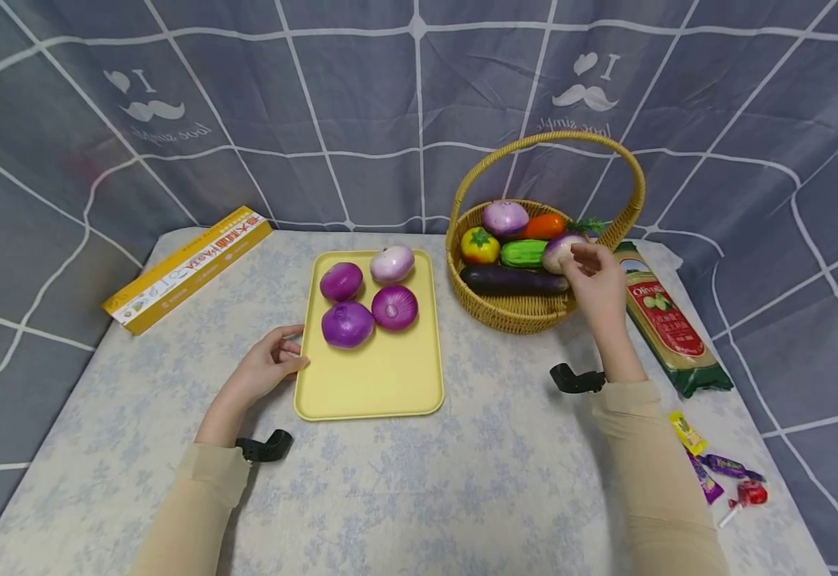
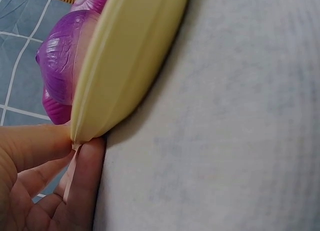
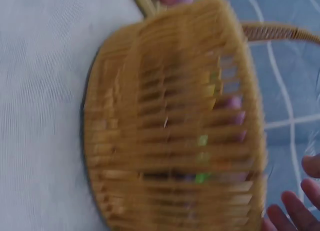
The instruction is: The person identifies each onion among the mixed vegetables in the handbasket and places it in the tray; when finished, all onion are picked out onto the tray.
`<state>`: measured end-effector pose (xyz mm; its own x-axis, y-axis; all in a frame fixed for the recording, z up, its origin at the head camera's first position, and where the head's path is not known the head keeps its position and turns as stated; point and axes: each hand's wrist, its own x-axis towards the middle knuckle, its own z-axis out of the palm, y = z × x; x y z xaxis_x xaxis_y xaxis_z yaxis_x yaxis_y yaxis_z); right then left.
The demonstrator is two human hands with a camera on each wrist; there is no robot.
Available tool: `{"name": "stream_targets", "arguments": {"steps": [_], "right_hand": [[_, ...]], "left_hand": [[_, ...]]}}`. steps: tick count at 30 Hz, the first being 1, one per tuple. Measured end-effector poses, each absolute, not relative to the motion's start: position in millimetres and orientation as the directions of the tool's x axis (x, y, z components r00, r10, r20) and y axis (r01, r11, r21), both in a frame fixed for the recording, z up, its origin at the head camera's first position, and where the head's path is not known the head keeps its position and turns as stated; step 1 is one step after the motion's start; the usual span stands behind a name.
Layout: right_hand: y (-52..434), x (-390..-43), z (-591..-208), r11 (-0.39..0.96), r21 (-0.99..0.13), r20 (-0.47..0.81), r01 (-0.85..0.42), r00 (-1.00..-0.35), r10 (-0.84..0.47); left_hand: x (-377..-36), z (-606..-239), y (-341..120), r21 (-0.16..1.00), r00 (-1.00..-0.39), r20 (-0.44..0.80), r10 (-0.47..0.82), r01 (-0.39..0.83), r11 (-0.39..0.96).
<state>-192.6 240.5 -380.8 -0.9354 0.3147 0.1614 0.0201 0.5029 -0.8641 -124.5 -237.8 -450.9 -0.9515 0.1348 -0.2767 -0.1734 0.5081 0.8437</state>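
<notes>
Left hand [image 1: 269, 366] rests on table [image 1: 462, 496] at left edge of yellow tray [image 1: 383, 384]; left wrist view shows thumb and fingers pinching the tray rim. Tray carries four onions [image 1: 348, 324], purple to pale. Right hand [image 1: 595, 276] reaches over wicker basket [image 1: 520, 312], fingers curled onto a pale purple onion [image 1: 557, 250] lying inside at basket's right side. Olive-oil packet [image 1: 667, 320] lies just right of basket.

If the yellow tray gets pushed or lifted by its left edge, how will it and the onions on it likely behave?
The tray looks stiff and shallow-rimmed, so it should slide flat. The four round onions lie loose and would probably roll if it tilts. The left hand pinches only the rim, so lifting may tip it.
</notes>
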Motion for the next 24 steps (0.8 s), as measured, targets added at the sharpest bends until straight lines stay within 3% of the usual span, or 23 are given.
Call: {"name": "stream_targets", "arguments": {"steps": [6, 16, 24], "right_hand": [[250.2, -199.3, -387.9, 0.548, -0.834, 0.156, 0.057, -0.93, 0.333], [248.0, -216.1, -393.1, 0.667, -0.742, 0.128, 0.064, -0.964, 0.235], [240.5, -228.0, -398.7, 0.685, -0.725, 0.14, 0.071, -0.959, 0.248]], "left_hand": [[-124.2, -450.3, -237.8, 0.844, -0.951, -0.279, 0.137, -0.175, 0.506], [-124.4, -451.9, -237.6, 0.842, -0.95, -0.282, 0.137, -0.176, 0.51], [-123.9, -449.7, -237.1, 0.844, -0.95, -0.281, 0.135, -0.178, 0.506]]}}
